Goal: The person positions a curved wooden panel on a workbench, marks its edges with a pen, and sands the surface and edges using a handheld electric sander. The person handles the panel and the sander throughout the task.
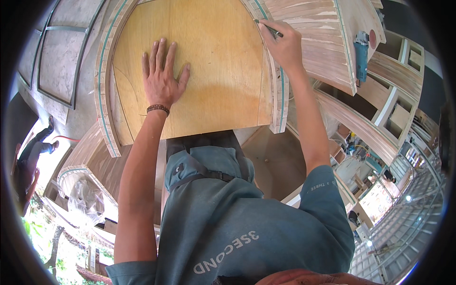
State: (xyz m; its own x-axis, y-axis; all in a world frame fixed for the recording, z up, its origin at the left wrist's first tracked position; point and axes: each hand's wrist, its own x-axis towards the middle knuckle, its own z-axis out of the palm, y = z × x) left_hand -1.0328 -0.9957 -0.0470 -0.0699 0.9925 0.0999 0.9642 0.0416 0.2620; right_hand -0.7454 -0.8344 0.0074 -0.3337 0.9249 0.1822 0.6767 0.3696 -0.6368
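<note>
Your R hand (286, 50), top of the frame right of mid, has its fingers pinched tight on a thin dark pencil (273, 30). The tip points up-left at the right curved rim (276, 107); can't say for sure if it touches the wood. Your L hand (164, 84), upper left of mid, lies flat w/ fingers spread wide & holds nothing. It rests on the yellow board (218, 71), which fills the top mid of the frame. The left curved rim (105, 85) runs down its other side; both rims have a green line.

Looks like you're marking by the edge. To do it well, press the L palm down a bit so the board won't slip. Use one tilt for the pencil, push lightly & go slow round the bend, b/c a fast hand may wobble. Make sure your fingers don't hide the tip.

Farther out, a blue grinder (361, 57) is upper right, past the slatted panel (318, 47), & a dark metal frame (66, 28) is upper left.
</note>
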